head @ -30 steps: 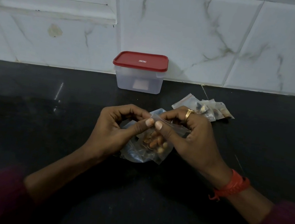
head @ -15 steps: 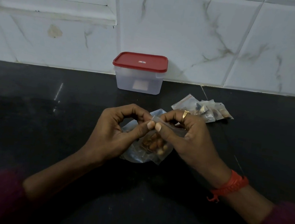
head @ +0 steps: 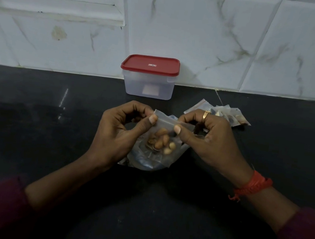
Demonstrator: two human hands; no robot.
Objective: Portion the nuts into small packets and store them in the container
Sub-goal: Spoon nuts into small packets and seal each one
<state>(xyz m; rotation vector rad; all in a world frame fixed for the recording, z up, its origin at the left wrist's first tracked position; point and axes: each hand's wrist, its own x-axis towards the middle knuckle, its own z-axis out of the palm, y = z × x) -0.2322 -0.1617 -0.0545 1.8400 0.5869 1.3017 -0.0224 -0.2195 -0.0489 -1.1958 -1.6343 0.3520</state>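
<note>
In the head view I see the small packet [head: 170, 123] held just in front of the container [head: 148, 87], a little above the worktop [head: 34, 125]. The left hand [head: 118, 132] pinches one end of its top edge and the right hand [head: 209, 141] pinches the other end. The nuts [head: 161, 141] sit low inside. I think the mouth is not sealed along its whole length. If one pinch slips or the packet tilts, nuts can spill onto the bigger bag [head: 147, 162] below. Finished packets [head: 229, 115] lie in front and right of the container, and its red lid [head: 150, 64] is on.
</note>
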